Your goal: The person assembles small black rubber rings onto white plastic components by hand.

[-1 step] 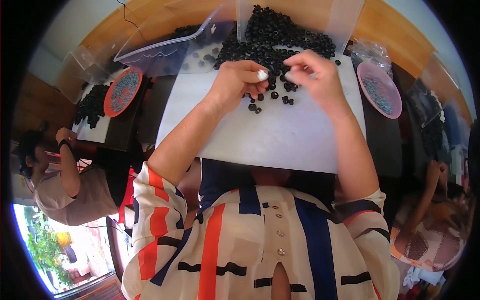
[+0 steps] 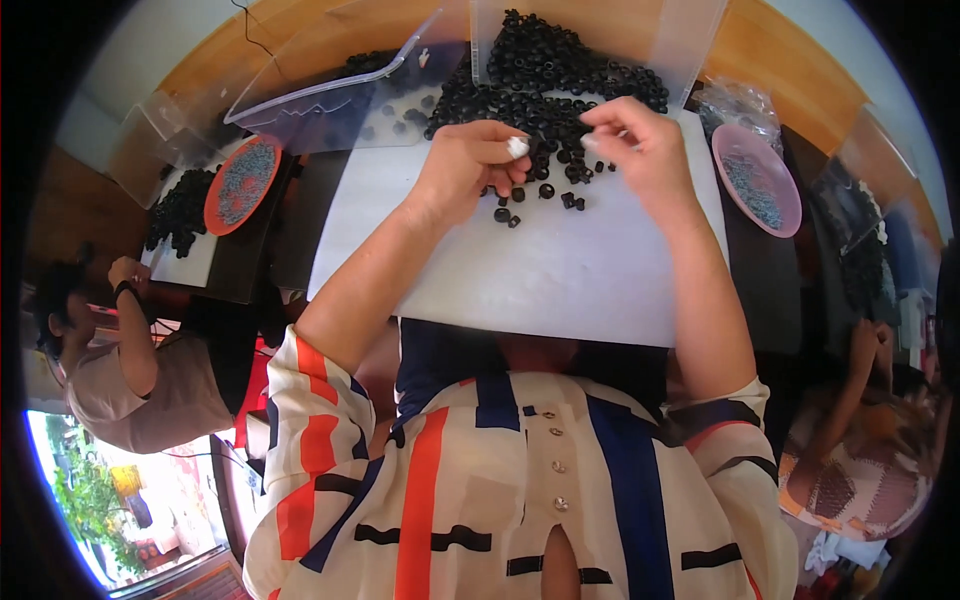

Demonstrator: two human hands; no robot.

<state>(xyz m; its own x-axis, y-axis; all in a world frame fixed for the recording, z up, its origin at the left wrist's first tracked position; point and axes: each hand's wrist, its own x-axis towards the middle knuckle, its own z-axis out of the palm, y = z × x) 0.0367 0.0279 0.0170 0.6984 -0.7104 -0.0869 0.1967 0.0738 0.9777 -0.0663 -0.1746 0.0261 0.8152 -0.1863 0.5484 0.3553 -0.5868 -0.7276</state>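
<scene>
The left hand (image 2: 468, 165) pinches a small white piece (image 2: 518, 147) just left of the black ring pile (image 2: 560, 85), level with the right hand (image 2: 640, 145), whose fingertips close narrowly, contents indiscernible.

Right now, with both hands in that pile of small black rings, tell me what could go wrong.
1. A few loose black rings lie apart from the black ring pile on the white sheet; a sweep of the left hand could roll them toward the sheet's near edge.
2. The right hand works close to the pink dish of small grey parts; a wide move of that arm might knock it.
3. The small white piece in the left fingers looks easy to drop into the pile.
</scene>
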